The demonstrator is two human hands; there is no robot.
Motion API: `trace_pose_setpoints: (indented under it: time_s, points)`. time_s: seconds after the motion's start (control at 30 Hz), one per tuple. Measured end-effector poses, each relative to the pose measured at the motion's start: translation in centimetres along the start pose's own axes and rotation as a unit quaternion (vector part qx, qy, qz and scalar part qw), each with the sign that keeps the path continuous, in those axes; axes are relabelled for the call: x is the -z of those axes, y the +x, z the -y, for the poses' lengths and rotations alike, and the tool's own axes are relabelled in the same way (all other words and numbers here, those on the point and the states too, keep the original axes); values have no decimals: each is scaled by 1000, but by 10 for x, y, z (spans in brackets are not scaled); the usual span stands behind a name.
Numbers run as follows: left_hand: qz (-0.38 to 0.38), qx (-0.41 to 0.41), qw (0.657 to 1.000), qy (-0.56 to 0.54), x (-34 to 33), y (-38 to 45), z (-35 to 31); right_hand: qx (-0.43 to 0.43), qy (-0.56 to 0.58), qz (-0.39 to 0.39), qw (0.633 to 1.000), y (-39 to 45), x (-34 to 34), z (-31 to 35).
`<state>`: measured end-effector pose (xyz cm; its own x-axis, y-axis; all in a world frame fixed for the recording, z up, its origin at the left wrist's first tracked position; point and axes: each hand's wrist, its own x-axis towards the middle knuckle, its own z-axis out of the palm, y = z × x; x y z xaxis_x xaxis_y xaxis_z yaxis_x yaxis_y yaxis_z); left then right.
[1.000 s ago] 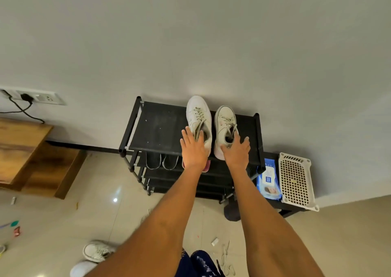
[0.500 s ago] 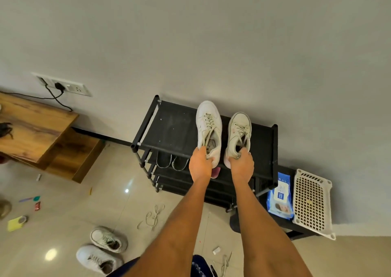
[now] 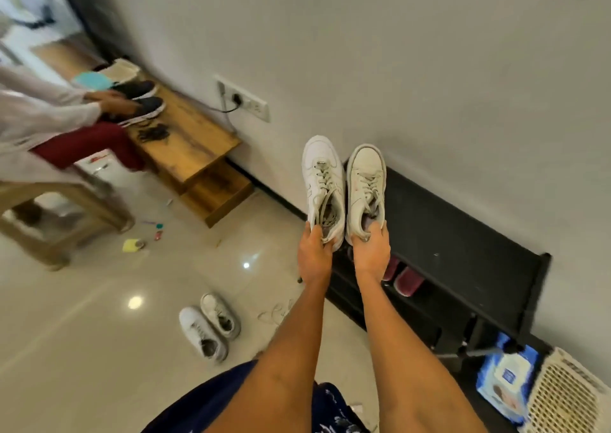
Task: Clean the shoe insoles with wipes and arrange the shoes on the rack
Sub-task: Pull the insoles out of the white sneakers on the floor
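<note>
The top shelf of the black rack (image 3: 463, 234) is bare to the right of the two white shoes (image 3: 344, 191), with the wall close behind it. The lower tier holds maroon slippers (image 3: 401, 275). On the floor left of the rack lie a second white pair (image 3: 210, 328) and loose laces (image 3: 274, 313). A wipes pack (image 3: 507, 383) and a white basket (image 3: 562, 396) stand beyond the rack's right end.

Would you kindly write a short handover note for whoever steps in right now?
Left hand grips the heel of one white sneaker; right hand grips the heel of the other sneaker.
Both are at the left end of the black rack; whether they rest on it is unclear.
A second white pair lies on the floor; wipes pack sits right of the rack.
Left: clean insoles, rack both pairs.
</note>
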<state>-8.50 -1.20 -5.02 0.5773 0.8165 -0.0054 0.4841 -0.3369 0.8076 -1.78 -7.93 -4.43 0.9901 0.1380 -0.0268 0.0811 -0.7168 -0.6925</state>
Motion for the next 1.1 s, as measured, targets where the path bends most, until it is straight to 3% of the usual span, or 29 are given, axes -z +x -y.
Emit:
trace_pose_setpoints:
  time_s: [0.27, 0.5, 0.67, 0.93, 1.1]
  points:
    - [-113, 111, 987, -7, 87, 2, 112, 107, -9, 153, 982, -71, -98, 61]
    - [-187, 245, 951, 3, 115, -25, 237, 161, -65, 296, 939, -142, -209, 56]
    - [-232, 343, 910, 17, 110, -46, 352, 184, -101, 397, 893, -191, -319, 7]
    - [-233, 463, 854, 42, 59, -73, 584, 168, -152, 489, 842, -278, -522, -113]
    - [-267, 489, 830, 38, 20, -104, 710, 180, -180, 532, 807, -320, -623, -181]
